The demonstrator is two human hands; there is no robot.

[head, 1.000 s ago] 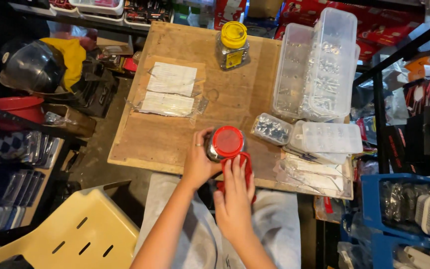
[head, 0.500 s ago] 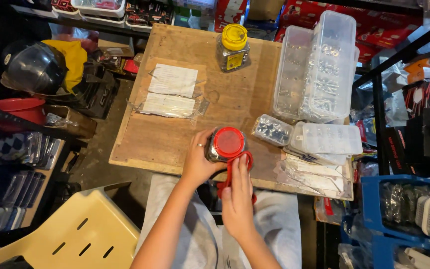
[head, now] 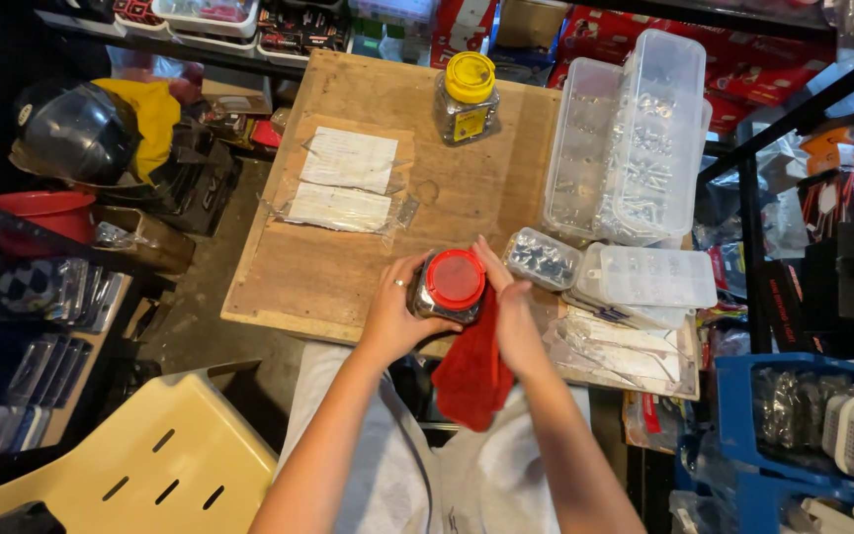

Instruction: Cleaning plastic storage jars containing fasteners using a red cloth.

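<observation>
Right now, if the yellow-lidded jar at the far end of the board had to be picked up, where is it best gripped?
Probably around the clear body below the lid, coming from above. The yellow-lidded jar stands upright with bare wooden board all round it.

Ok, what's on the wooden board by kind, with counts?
Lidded jars: 2, red-lidded and yellow-lidded
Clear plastic boxes: 4
Flat clear bags: 3
Red cloth: 1
Total: 10
</observation>
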